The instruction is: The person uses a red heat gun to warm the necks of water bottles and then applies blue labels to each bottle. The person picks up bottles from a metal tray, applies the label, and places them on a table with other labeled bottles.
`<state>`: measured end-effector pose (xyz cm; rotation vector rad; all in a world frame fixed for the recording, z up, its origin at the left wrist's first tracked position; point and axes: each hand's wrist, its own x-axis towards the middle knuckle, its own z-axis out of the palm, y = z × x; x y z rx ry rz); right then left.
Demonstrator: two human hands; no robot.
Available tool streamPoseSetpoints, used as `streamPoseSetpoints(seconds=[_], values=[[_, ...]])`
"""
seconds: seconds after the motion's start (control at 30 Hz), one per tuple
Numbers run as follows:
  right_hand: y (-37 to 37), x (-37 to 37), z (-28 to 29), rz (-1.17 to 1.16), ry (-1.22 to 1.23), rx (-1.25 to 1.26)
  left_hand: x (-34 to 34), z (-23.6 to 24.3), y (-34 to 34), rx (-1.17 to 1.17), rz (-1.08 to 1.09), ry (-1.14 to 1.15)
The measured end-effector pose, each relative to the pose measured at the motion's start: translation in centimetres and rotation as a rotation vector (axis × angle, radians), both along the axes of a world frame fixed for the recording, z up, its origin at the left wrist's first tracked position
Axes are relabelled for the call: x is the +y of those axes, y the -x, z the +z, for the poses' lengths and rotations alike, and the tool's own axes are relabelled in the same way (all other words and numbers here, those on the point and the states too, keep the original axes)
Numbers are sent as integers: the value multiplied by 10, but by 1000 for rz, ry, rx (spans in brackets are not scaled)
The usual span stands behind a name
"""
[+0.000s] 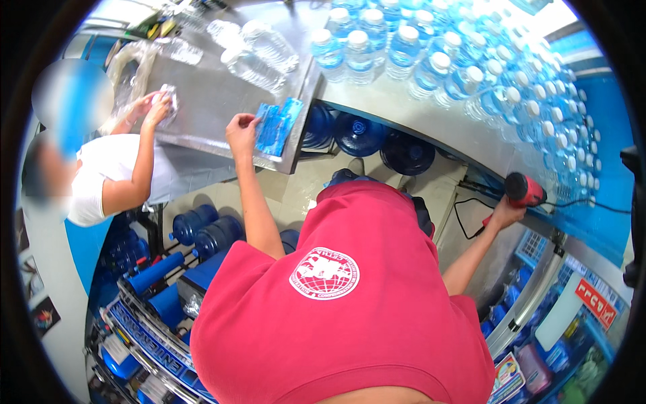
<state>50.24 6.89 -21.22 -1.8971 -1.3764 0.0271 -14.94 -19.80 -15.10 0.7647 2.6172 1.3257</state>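
My left hand (242, 129) pinches the left edge of some flat blue printed labels (276, 131) at the right end of a steel table (222, 114). My right hand (503, 215) grips a red and black heat gun (527, 190) with a black cord, at the front edge of the counter on the right. Many small water bottles (404, 50) with white caps and clear blue contents stand in rows along that counter. Several clear bottles (256, 67) lie on their sides toward the back of the steel table.
A co-worker in a white top (108, 175) handles crumpled clear plastic (168, 101) at the left. Large blue jugs (360, 135) sit below the counter, others (205, 236) at the lower left beside a metal cart (148, 337). A glass-sided cabinet (558, 310) stands at the lower right.
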Motion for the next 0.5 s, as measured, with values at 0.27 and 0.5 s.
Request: streamPoseSetpoints(seconds=[0.27, 0.5], values=[[27, -44, 45, 124, -95, 176, 3, 21, -16, -9, 96, -5], [60, -80, 65, 109, -199, 140, 4, 33, -25, 186, 70, 7]])
